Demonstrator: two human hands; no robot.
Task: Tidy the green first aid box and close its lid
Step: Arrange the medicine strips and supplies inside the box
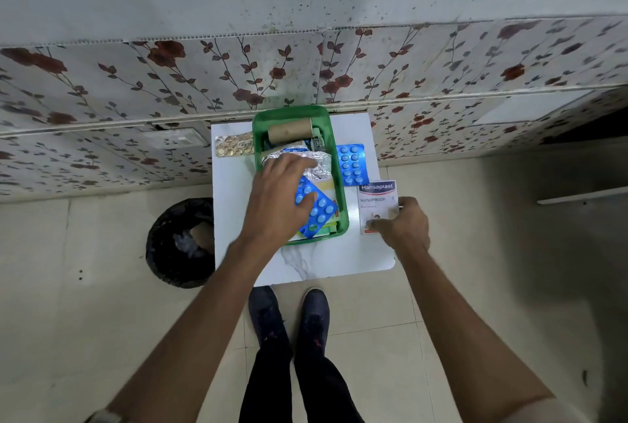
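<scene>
The green first aid box stands open on a small white table. Inside lie a brown cardboard roll, a silver foil strip and a blue blister pack. My left hand reaches into the box, fingers spread on the foil strip, thumb on the blue pack. My right hand pinches the lower edge of a white Hansaplast packet on the table right of the box. No lid can be seen.
A second blue blister pack lies right of the box, a gold pill strip left of it. A black waste bin stands on the floor left of the table. A floral wall rises behind. My feet are below the table's near edge.
</scene>
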